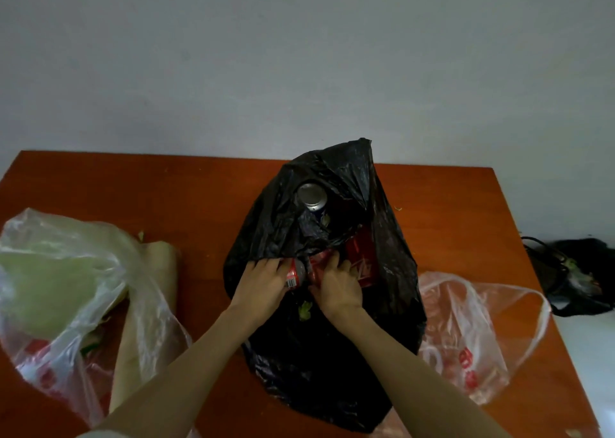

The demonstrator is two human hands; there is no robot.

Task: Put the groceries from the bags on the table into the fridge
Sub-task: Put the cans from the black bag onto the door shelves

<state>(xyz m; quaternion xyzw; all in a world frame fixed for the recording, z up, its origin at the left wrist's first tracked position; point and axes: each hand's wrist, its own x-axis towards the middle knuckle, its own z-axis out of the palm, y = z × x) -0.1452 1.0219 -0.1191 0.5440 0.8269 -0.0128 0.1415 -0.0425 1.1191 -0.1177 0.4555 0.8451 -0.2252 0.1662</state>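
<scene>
Plain grey-white wall filling the upper frame ahead of me, dark bag with handles on a pale surface at the right edge, small green leaf scrap right of centre

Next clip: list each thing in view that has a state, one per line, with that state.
black bag: open on the table, cans inside
left hand: grips a red can at the bag mouth
right hand: fingers curled on a second red can
third red can: lying in the bag, untouched
silver-topped can: upright in the bag
left clear bag: full, greens inside
right clear bag: flat, looks empty
</scene>
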